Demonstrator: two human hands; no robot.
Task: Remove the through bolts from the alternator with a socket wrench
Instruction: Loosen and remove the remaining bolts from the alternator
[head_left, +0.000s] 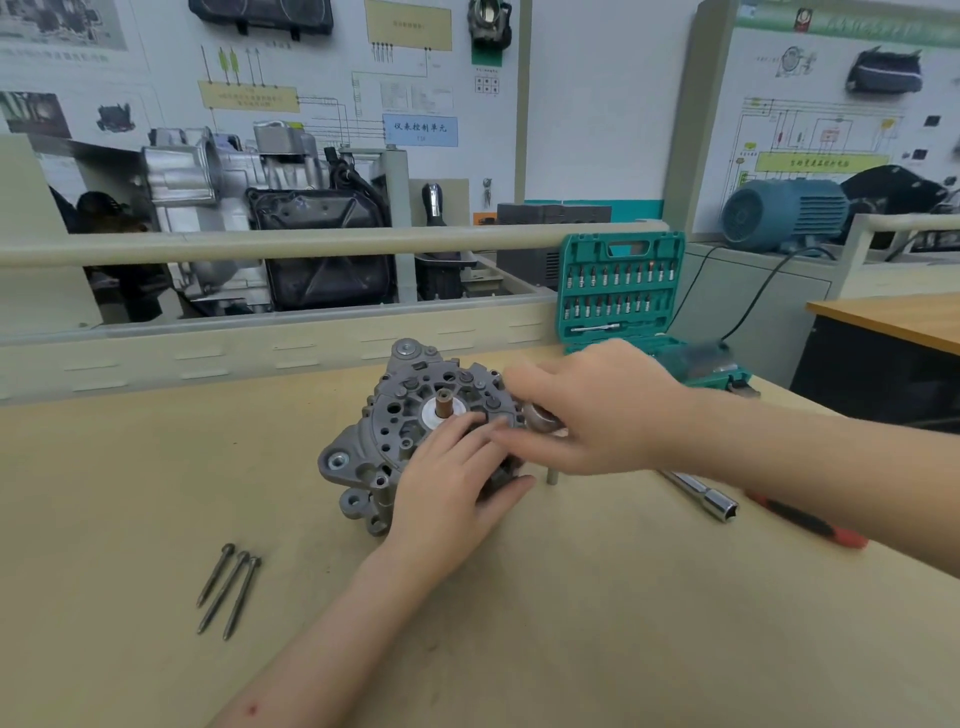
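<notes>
The grey alternator (395, 441) lies face up in the middle of the bench, its copper shaft end pointing up. My left hand (452, 488) presses flat on its near right part, fingers straight on the top face and thumb along the side. My right hand (597, 410) reaches in from the right and grips the socket wrench (540, 418); only its shiny round head shows at the alternator's right edge. Below it a thin grey shaft (551, 475) stands upright by the housing. Three long through bolts (228, 590) lie loose on the bench at the near left.
A chrome extension socket (711, 501) and a red-handled tool (810, 522) lie on the bench under my right forearm. An open green bit and socket case (618, 286) stands at the back right. A beige rail (311, 241) runs along the back of the bench.
</notes>
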